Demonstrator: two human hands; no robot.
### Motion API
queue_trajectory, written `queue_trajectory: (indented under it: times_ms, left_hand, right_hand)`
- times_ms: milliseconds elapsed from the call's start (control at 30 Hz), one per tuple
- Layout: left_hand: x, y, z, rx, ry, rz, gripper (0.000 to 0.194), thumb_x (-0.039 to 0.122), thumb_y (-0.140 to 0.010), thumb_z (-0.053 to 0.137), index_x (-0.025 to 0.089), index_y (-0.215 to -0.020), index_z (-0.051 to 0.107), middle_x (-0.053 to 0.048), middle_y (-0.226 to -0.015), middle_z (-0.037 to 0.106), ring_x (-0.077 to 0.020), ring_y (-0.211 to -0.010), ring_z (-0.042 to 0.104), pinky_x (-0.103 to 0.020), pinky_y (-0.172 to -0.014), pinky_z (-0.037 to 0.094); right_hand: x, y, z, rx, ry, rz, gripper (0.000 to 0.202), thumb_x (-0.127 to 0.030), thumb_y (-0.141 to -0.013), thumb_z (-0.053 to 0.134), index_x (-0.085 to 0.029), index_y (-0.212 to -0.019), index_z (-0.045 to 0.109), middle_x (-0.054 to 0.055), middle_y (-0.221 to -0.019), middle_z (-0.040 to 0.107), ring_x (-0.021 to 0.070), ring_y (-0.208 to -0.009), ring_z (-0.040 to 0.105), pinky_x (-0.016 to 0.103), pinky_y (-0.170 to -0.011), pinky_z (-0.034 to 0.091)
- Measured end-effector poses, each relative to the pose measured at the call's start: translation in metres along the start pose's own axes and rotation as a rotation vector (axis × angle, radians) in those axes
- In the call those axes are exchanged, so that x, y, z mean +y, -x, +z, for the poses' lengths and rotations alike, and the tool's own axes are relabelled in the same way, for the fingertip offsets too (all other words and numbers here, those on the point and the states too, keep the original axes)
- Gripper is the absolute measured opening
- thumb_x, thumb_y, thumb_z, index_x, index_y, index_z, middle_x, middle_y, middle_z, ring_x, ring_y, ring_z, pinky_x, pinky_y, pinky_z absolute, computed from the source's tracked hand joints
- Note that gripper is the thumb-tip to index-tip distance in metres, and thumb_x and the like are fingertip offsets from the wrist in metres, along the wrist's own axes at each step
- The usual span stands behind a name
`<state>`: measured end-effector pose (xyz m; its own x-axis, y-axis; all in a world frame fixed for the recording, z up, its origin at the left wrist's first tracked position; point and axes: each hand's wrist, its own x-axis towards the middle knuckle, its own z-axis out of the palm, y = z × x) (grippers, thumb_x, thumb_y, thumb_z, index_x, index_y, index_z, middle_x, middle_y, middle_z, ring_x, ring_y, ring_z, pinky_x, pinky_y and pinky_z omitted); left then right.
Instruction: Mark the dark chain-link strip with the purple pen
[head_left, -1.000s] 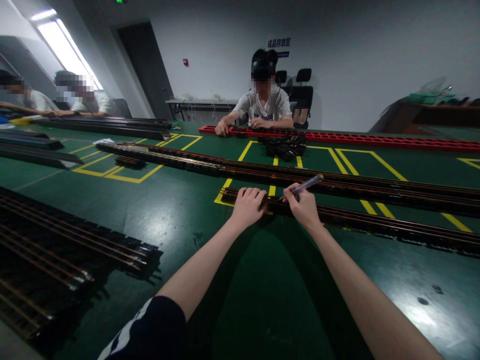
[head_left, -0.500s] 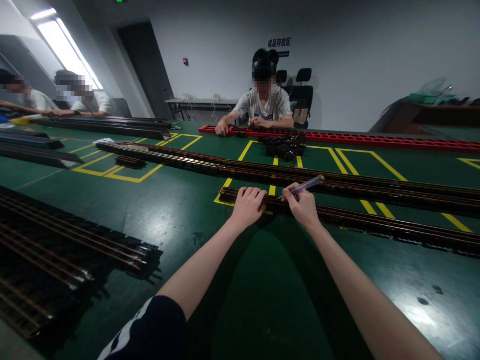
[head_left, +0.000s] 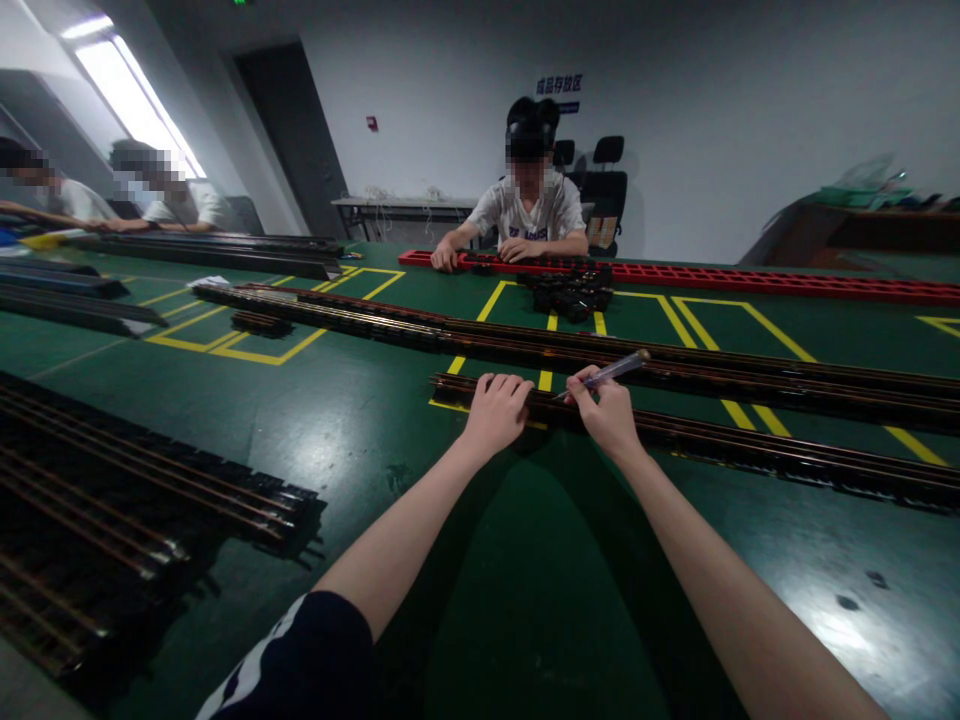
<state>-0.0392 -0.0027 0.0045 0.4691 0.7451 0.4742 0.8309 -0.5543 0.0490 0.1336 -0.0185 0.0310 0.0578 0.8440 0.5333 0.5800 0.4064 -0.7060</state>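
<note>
"Across the middle of a green table, a dark strip lies lengthwise under your hands. How far along are you?"

"Under way, it appears. Your right hand pinches a slim tool in narrowed fingers, its tip down at the strip between your two hands. Your left hand lies over the strip near its left end, fingers curled; whether they close on it cannot be told."

"What is done, and what is left?"

"No finished spot can be picked out, the surface being too dark. The strip runs right, out of view, so much of its length may await you."

"And around you?"

"Just beyond, long strips run nearly alongside, close enough to crowd your tool's raised handle. Near left, copper-lined bundles cover the corner. On the far side, a co-worker sits at a red frame beside clustered black parts. Nothing visible blocks the tip."
</note>
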Motion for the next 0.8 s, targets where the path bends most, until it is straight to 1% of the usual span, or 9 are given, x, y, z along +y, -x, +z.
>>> queue_trajectory:
  times_ms: [133,367,600,800]
  left_hand:
    - [0.0002,-0.0001,-0.0007,-0.003,0.003,-0.001,0.034,0.015,-0.084,0.046,0.020,-0.116,0.058,-0.007,-0.117,0.065,-0.0241,-0.112,0.055,-0.043,-0.100,0.035]
    - [-0.0005,0.0001,-0.0006,-0.006,0.000,0.001,0.036,0.013,-0.084,0.046,0.020,-0.117,0.058,-0.007,-0.118,0.064,-0.0241,-0.113,0.054,-0.044,-0.101,0.034]
    - [0.0007,-0.0005,-0.0027,-0.030,-0.012,-0.020,0.037,0.012,-0.083,0.045,0.020,-0.117,0.057,-0.007,-0.119,0.064,-0.0239,-0.113,0.054,-0.044,-0.102,0.034]
    - [0.0013,-0.0007,-0.0027,-0.016,-0.015,-0.026,0.037,0.011,-0.083,0.045,0.019,-0.117,0.058,-0.007,-0.119,0.064,-0.0236,-0.113,0.054,-0.043,-0.102,0.033]
  right_hand:
    - [-0.0015,0.0007,0.0003,-0.010,0.007,-0.009,0.032,-0.051,-0.084,0.047,-0.023,-0.068,0.053,0.005,-0.058,0.065,0.0224,-0.059,0.063,0.033,-0.060,0.047]
    - [-0.0039,0.0008,-0.0001,-0.020,-0.007,0.000,0.025,-0.043,-0.083,0.047,-0.023,-0.068,0.052,0.005,-0.059,0.066,0.0227,-0.059,0.064,0.032,-0.061,0.047]
    - [0.0013,0.0000,0.0014,-0.013,0.017,-0.010,0.030,-0.049,-0.084,0.047,-0.023,-0.068,0.052,0.005,-0.058,0.066,0.0225,-0.059,0.064,0.032,-0.062,0.048]
    - [0.0006,0.0002,0.0014,-0.007,0.009,-0.024,0.032,-0.049,-0.085,0.047,-0.023,-0.068,0.053,0.005,-0.058,0.066,0.0222,-0.059,0.064,0.031,-0.060,0.047]
